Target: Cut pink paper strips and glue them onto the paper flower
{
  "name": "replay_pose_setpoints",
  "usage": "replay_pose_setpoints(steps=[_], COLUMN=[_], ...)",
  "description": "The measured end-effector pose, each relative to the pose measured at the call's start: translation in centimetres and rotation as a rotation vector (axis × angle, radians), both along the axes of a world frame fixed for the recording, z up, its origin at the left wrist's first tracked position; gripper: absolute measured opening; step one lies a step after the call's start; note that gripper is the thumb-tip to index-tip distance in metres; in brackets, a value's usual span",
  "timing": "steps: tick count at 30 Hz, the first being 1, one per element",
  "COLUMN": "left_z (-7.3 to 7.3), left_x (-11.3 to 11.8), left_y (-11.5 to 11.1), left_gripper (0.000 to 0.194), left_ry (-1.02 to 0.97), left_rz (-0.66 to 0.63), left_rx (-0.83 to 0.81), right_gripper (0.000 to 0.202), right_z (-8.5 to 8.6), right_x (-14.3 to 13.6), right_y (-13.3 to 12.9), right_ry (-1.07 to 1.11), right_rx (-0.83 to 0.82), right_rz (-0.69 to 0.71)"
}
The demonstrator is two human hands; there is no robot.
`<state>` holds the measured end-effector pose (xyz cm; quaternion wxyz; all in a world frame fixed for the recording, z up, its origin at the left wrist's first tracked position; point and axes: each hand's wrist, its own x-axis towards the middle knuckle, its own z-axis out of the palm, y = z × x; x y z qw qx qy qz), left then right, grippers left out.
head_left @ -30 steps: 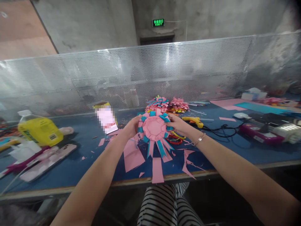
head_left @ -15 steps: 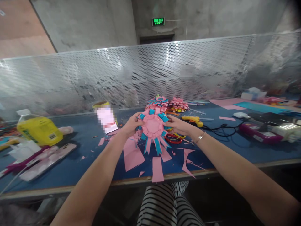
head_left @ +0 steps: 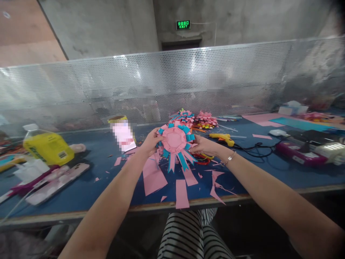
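Between my two hands is a pink and blue paper rosette (head_left: 174,140) with a round pink centre, looped edges and forked tails hanging down. My left hand (head_left: 153,141) grips its left edge, fingers closed on the loops. On the opposite edge, my right hand (head_left: 202,145) is closed on it too, partly hidden behind the loops. The rosette is held up above the table, its face toward me. Below it lie pink paper pieces (head_left: 153,178), a pink strip (head_left: 182,194) at the table edge and thin offcuts (head_left: 215,183).
Behind the rosette sit more pink paper flowers (head_left: 206,119). A yellow glue gun (head_left: 222,139) lies to the right, its cable near a purple device (head_left: 293,153). At left are a yellow liquid bottle (head_left: 48,147) and a phone (head_left: 58,183). A perforated metal screen (head_left: 172,82) lines the back.
The rosette has turned slightly, its tails swinging a little to the right and up. Both hands keep hold of its edges. The whole view has shifted slightly.
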<state>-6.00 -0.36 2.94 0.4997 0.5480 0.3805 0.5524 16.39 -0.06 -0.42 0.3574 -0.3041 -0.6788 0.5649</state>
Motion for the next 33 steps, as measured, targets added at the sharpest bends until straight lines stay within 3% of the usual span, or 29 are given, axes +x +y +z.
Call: replay_pose_setpoints(steps=[9, 14, 20, 25, 29, 33], left_z=[0.5, 0.7, 1.5, 2.6, 3.5, 3.8], left_x=[-0.7, -1.4, -2.1, -2.9, -4.0, -5.1], left_y=[0.3, 0.5, 0.3, 0.2, -0.3, -1.1], left_gripper=[0.034, 0.038, 0.028, 0.012, 0.009, 0.027], left_ry=[-0.103, -0.145, -0.207, -0.392, -0.545, -0.563], left_rz=[0.082, 0.083, 0.086, 0.144, 0.208, 0.161], left_rx=[0.003, -0.020, -0.087, -0.121, 0.036, 0.260], right_gripper=[0.055, 0.039, 0.027, 0.023, 0.018, 0.015], right_z=[0.0, -0.1, 0.0, 0.2, 0.0, -0.4], right_x=[0.4, 0.7, 0.9, 1.0, 1.2, 1.5], right_y=[0.5, 0.9, 1.0, 1.2, 1.5, 2.0], right_ry=[-0.075, -0.121, -0.143, -0.280, -0.327, -0.391], right_rx=[-0.010, -0.006, 0.018, 0.120, 0.189, 0.274], right_rz=[-0.062, -0.059, -0.114, -0.198, -0.202, -0.208])
